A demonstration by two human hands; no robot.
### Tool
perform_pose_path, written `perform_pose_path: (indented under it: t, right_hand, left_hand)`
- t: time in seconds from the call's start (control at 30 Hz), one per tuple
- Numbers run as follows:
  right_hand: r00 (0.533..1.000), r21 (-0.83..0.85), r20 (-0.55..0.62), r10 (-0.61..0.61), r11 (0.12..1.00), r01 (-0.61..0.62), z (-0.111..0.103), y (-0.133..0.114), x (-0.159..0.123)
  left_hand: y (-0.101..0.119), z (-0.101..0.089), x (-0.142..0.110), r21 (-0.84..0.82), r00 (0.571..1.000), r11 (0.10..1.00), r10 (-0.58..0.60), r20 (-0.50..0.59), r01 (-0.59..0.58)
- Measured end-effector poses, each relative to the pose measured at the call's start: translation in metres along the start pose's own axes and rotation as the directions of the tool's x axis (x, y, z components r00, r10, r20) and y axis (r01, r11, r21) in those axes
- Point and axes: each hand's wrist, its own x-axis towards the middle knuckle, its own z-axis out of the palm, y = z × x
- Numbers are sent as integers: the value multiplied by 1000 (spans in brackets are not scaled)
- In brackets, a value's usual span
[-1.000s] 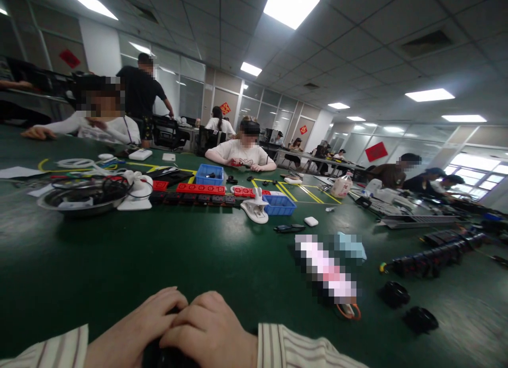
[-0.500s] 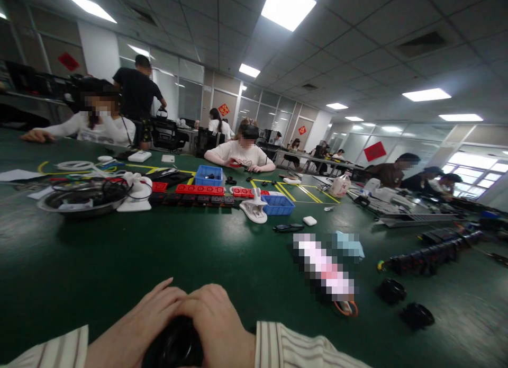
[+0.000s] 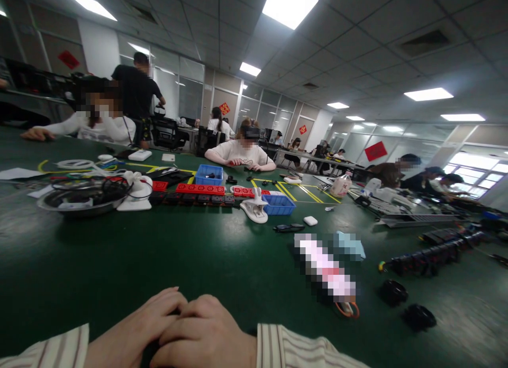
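Note:
Low in the head view, my left hand [image 3: 137, 325] and my right hand [image 3: 210, 328] come together above the green table, their fingers curled and touching. Between them they close on a glossy black object, nearly all of it covered by my fingers. Only a dark patch shows in the gap between the hands, so its kind cannot be made out. Striped cream sleeves cover both wrists. To the right of my right hand lie two black ring-shaped pieces, one [image 3: 392, 292] a little farther off and the other [image 3: 419, 317] nearer.
Ahead stand a metal bowl [image 3: 59, 209] of cables, a row of red and black blocks [image 3: 198, 190], a white clip stand [image 3: 254, 209] and a blue bin [image 3: 280, 204]. A blurred pink item [image 3: 325, 265] lies to the right. Across the table, a person [image 3: 240, 151] handles small parts.
My right hand's fingers have folded down over the front of the black object, which showed plainly beneath the hands before. Both hands sit slightly lower.

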Motion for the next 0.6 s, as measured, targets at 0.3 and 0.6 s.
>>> perform_pose_path:
  t: [0.3, 0.6]
  right_hand:
    - [985, -8, -131, 112, 993, -114, -5, -7, 1]
    - [920, -89, -294, 259, 951, -296, 30, 2, -1]
  left_hand:
    - [-5, 13, -10, 151, 984, 988, -14, -176, 41]
    - [-7, 14, -10, 86, 985, 994, -51, -163, 66]
